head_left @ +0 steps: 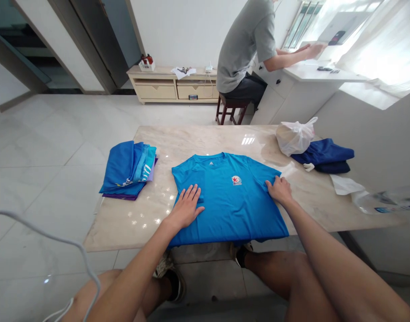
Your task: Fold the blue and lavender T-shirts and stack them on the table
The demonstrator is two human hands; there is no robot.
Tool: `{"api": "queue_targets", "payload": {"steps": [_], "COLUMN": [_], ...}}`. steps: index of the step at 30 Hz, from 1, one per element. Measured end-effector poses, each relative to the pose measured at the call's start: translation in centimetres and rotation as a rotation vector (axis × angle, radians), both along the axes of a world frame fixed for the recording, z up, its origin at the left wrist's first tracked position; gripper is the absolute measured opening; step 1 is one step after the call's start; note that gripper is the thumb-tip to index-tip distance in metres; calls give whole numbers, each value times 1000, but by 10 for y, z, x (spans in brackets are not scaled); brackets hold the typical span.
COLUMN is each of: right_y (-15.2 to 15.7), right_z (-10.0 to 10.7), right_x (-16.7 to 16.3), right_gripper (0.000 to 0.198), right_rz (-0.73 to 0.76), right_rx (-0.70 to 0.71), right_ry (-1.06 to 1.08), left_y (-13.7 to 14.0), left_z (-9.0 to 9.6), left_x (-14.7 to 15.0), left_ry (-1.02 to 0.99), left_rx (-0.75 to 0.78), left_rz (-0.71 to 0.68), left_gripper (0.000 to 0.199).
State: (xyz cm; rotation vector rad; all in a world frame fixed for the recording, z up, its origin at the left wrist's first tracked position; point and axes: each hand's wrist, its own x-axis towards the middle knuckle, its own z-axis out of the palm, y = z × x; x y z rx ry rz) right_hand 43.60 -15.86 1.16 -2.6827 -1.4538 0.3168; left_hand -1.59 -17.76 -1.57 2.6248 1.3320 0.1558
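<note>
A blue T-shirt (pixel 225 205) lies spread on the marble-topped table (pixel 144 228), its collar toward the far side and its hem over the near edge. A small round badge (pixel 236 180) with a red star is on its chest. My left hand (pixel 186 205) rests flat on the shirt's left part, fingers stretched out. At the right sleeve, my right hand (pixel 279 188) has its fingers closed on the shirt's edge. The left sleeve appears folded inward, partly beneath my left hand.
A stack of folded clothes (pixel 124 170) sits at the table's left. To the right are a tied white plastic bag (pixel 295 137), dark blue cloth (pixel 327 155) and a clear plastic bottle (pixel 389 200). Beyond, a person in grey (pixel 243 49) sits on a stool (pixel 232 105). A white cable (pixel 57 232) crosses at left.
</note>
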Motion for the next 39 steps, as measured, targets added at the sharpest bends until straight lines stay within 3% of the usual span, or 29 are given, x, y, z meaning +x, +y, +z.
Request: {"api": "queue_targets", "payload": {"steps": [5,9,11,13,15,18,20,22,24,30,39], "right_y": [10,20,24,26,26,22,18,13,11,10,8], "right_z": [2,7,11,20,33,56,69,77,78,64,40], "right_x": [-8,-12,-13,-16,-23,-47,-68,-85,-94,-87,-111], "right_gripper": [64,85,83,74,66,58,55,51,46,38,31], "right_rz": [14,-253,-357,-363,-228,221,546,747,777,689,668], "right_rx": [164,249,277,316,361,369,295,222,190,-6,-119], "right_ry": [133,337,430,449,369,281,388,514,510,104,26], "left_y": [2,1,0,0,1,1,1,2,2,1,6], "left_z": [2,1,1,2,4,8,9,10,11,9,8], "left_x": [-1,-1,-2,-2,-3,-3,-3,-2,-2,-1,35], "left_ry": [6,-2,-2,-4,-7,-6,-6,-5,1,10,27], "left_rx": [-22,-8,-6,-9,-19,-41,-53,-65,-71,-25,-9], "left_rz": [-13,-3,-3,-10,-16,-19,-19,-20,-19,-10,119], "left_gripper": [74,73,72,73,73,73,73,73,74,75,76]}}
